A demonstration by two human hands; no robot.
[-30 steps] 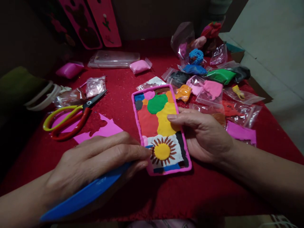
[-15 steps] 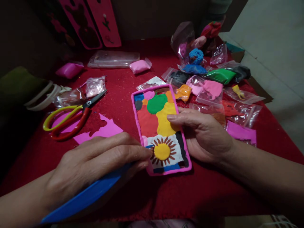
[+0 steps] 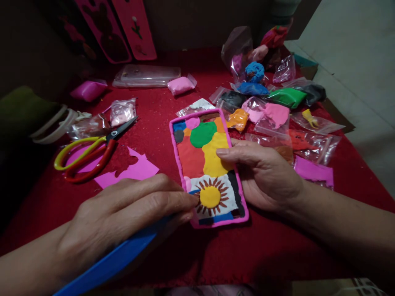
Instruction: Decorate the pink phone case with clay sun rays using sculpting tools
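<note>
My right hand (image 3: 265, 172) holds a phone-sized rectangular panel (image 3: 191, 158) at its right side, thumb on the front and the other fingers behind it. Coloured clay patches cover the panel inside a raised pink clay rim. Near its lower end, a yellow clay disc (image 3: 210, 197) with brown petals lies on a white patch. Closed round a blue plastic clay modelling tool (image 3: 120, 257) is my left hand (image 3: 132, 213). The tool's narrow blue tip shows beside the petals at the disc's upper left; whether it touches the clay I cannot tell. The left fingertips cover the panel's lower left edge.
Scissors (image 3: 89, 158) with yellow and red handles lie at left, beside a cut pink sheet (image 3: 129, 169). Bags of coloured clay (image 3: 286, 98) crowd the right side. Clear plastic cases (image 3: 146, 76) lie at the back of the red-covered table (image 3: 262, 246). Decorated pink panels (image 3: 135, 31) stand behind.
The view has shifted very slightly. The blue tool's lower body has tilted a little in my left hand, while its tip stays at the flower; my right hand keeps its hold.
</note>
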